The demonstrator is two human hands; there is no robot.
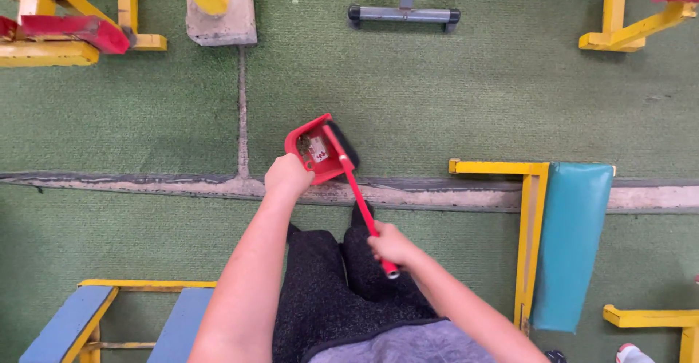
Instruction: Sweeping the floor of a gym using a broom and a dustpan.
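Observation:
My left hand [287,176] grips a red dustpan [312,147] and holds it just above the green carpet floor. My right hand [392,245] is closed around the red handle of a broom [358,197]. The broom's black bristle head [342,141] rests at the right side of the dustpan's mouth. Small bits of debris lie inside the pan. My legs in dark trousers show below the hands.
A yellow-framed bench with a teal pad [569,243] stands to the right. Blue-topped benches [69,323] are at lower left. A concrete block [222,10] and yellow frames [73,42] lie at the top left, and a grey metal bar foot [404,15] at top centre. A worn seam [145,184] crosses the carpet.

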